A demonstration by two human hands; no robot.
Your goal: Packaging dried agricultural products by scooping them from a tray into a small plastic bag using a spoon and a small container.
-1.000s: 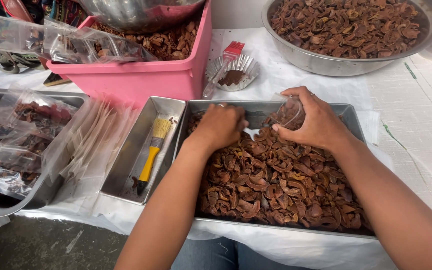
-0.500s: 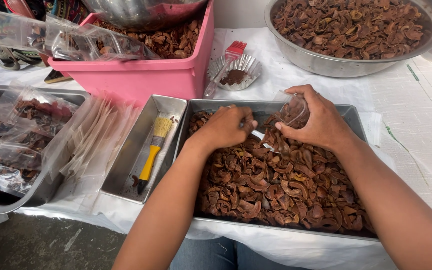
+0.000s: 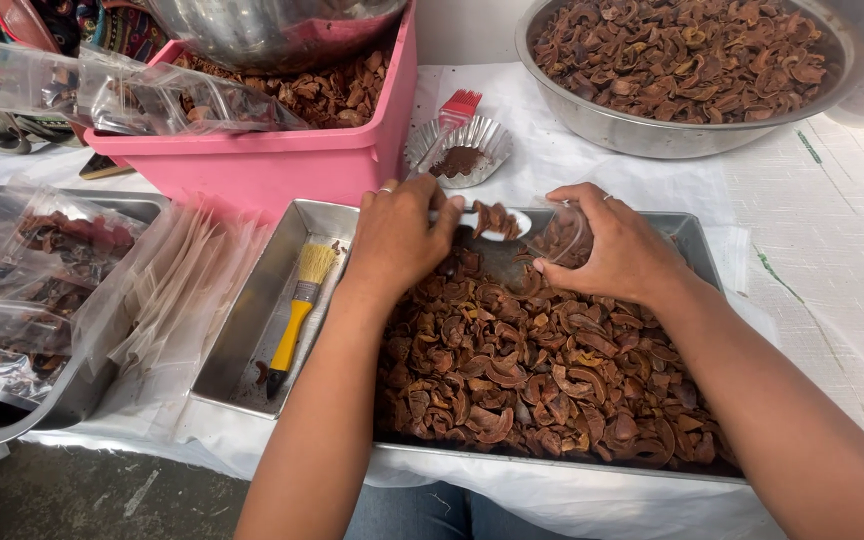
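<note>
The worktop (image 3: 812,200) is covered with white cloth. Behind the large steel tray (image 3: 697,250) are set a pink tub (image 3: 282,165), a foil cup (image 3: 457,150) and a steel bowl (image 3: 652,135); left of it, a smaller tray (image 3: 252,330).

A white spoon (image 3: 497,226) heaped with brown dried pieces tips into a clear bag (image 3: 564,237).

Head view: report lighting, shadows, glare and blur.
Head view: soft, even daylight; faint shadows under both arms; mild glare on the big steel bowl and clear bags; the left hand, right hand and the tray's brown pieces are sharp; slight wide-angle bending at edges.
</note>
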